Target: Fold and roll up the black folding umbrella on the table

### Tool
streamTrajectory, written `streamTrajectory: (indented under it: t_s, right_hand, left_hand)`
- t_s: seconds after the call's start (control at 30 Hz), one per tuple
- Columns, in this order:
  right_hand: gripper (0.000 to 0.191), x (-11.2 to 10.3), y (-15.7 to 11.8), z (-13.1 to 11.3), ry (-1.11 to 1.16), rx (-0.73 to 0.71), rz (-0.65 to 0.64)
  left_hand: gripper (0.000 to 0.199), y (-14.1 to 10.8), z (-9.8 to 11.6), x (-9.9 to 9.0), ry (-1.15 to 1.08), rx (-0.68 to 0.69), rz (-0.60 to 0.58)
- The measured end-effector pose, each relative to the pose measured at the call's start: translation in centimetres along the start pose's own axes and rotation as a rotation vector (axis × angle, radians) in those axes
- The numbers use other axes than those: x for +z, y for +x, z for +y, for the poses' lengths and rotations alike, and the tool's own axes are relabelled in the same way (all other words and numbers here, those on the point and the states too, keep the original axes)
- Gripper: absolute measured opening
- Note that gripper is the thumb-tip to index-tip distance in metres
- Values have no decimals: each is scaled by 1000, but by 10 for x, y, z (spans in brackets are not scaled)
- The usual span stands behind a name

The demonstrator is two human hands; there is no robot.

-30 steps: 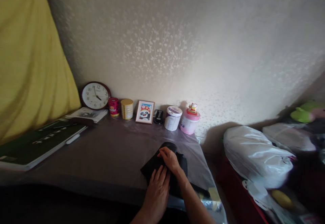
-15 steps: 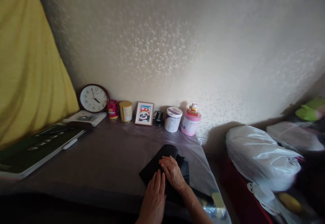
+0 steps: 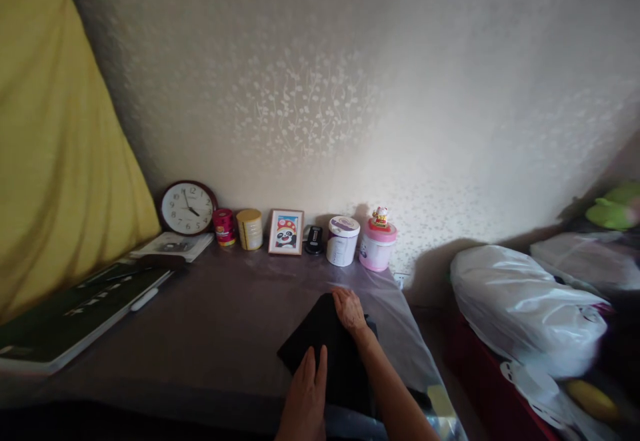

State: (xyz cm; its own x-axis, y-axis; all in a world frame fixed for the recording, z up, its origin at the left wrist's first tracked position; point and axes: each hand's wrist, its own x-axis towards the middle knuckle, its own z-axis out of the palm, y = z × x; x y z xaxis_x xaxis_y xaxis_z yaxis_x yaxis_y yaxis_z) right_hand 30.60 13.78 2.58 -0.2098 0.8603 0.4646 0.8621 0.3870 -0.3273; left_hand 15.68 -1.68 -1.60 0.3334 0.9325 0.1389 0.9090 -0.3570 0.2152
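Observation:
A black cloth item (image 3: 333,354), folded into a flat bundle, lies on the table (image 3: 225,334) near its front right part. My left hand (image 3: 307,387) rests on the near left part of the cloth, its fingers stretched out and slightly apart. Farther back, my right hand (image 3: 350,309) lies over the cloth's upper right edge with fingers extended forward. Part of the bundle is hidden under my right forearm. A dark strap-like piece reaches right from beneath that forearm.
Along the wall stand a clock (image 3: 188,208), a red can (image 3: 225,227), a yellow-lidded can (image 3: 249,229), a framed panda picture (image 3: 286,233), a white tub (image 3: 343,241) and a pink tub (image 3: 377,247). A green board (image 3: 85,307) lies left; plastic bags (image 3: 525,304) sit right.
My right hand has moved away from my left hand to the cloth's far right edge. The cloth's top now looks flatter and more pointed. The view has shifted slightly.

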Motion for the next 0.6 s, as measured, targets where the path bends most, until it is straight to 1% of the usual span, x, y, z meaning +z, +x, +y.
streamTrajectory:
  t_s: [0.07,0.13,0.23,0.3,0.37,0.43,0.53,0.6]
  right_hand:
    - [28,-7,-10,-6,-44,75,118]
    - [26,-12,-26,-11,-29,69,206]
    - [26,-10,-53,-16,51,50,228]
    - [28,-6,-66,-15,110,72,223]
    - [29,-4,-76,-11,176,108,223]
    - [27,-7,-81,-5,246,153,230]
    - [27,-20,-86,11,376,255,265]
    - [32,-32,-89,25,491,366,295]
  left_hand:
    - [97,1,-5,4,-18,36,35]
    - [97,3,-10,10,-20,50,57]
    - [102,5,-11,14,14,36,86]
    - [103,5,-9,11,24,28,102]
    - [103,5,-9,5,12,11,88]
    - [102,5,-11,-5,-30,3,66]
    - [100,5,-18,-23,-157,25,47]
    - [97,4,-23,-37,-266,27,54]
